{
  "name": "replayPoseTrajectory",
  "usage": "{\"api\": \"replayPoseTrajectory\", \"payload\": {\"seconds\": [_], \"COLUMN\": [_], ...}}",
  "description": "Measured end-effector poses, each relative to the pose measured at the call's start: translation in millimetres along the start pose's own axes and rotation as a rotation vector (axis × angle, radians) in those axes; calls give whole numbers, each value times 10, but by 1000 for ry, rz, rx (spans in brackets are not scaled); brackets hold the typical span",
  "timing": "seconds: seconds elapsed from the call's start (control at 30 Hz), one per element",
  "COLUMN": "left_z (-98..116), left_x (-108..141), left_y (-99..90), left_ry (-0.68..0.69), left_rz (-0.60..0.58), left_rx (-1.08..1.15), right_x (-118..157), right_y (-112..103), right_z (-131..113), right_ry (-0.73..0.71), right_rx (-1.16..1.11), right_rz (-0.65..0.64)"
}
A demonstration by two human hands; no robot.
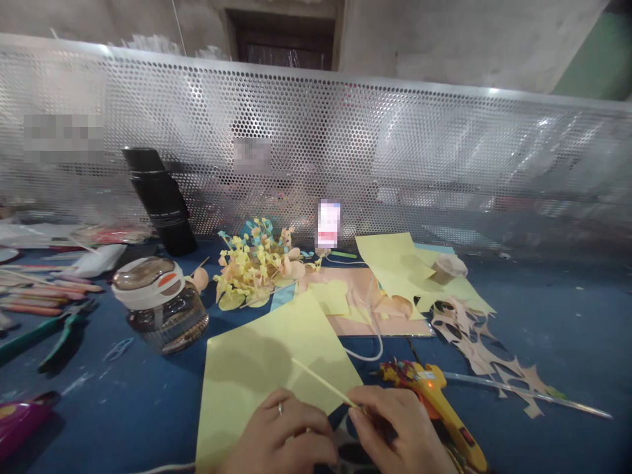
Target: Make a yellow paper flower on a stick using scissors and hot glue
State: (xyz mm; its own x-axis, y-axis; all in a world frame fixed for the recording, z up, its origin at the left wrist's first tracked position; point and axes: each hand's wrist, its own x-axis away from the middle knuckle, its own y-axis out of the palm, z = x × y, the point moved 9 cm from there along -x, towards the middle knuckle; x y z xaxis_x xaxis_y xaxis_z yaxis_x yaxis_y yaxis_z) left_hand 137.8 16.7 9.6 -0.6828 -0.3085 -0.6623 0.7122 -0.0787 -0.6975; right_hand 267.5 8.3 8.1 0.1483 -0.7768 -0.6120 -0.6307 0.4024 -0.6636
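Since the blue tabletop [553, 322] is crowded, a pale yellow paper sheet [261, 375] lies flat at its near side, apparently to stay within reach, with a yellow hot glue gun [432, 401] close by. Above the sheet, the right hand [399, 428] angles inward, its grip clamped on a thin pale stick [320, 382]. The ringed left hand [281, 434] curls just beside it, though whether that grip holds anything, I cannot tell.

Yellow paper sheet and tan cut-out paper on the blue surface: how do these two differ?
The yellow paper sheet is pale yellow, while the tan cut-out paper is tan. The sheet is a whole piece with straight edges; the cut-out is a long, spiky strip pierced with holes. The sheet lies by the left hand, the cut-out right of the hot glue gun. Both lie flat on the blue work surface.
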Motion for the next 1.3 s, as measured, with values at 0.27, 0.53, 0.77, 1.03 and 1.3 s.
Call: {"api": "replayPoseTrajectory", "payload": {"seconds": [0.27, 0.53, 0.77, 1.03, 1.3], "left_z": [16, 30, -154, -190, -296], "left_x": [-5, -126, -329, -282, -166], "left_y": [-32, -273, -424, -329, -241], "left_ry": [1, -47, -228, -331, -398], "left_rz": [23, 92, 121, 72, 61], "left_rx": [-21, -13, -319, -408, -257], "right_x": [-22, -86, -79, -87, -64], "right_y": [35, 122, 96, 91, 104], "right_z": [73, 237, 184, 148, 185], "right_ry": [73, 277, 266, 188, 224], "right_rx": [-22, -170, -190, -188, -232], "right_rz": [-69, -225, -232, -232, -231]}}
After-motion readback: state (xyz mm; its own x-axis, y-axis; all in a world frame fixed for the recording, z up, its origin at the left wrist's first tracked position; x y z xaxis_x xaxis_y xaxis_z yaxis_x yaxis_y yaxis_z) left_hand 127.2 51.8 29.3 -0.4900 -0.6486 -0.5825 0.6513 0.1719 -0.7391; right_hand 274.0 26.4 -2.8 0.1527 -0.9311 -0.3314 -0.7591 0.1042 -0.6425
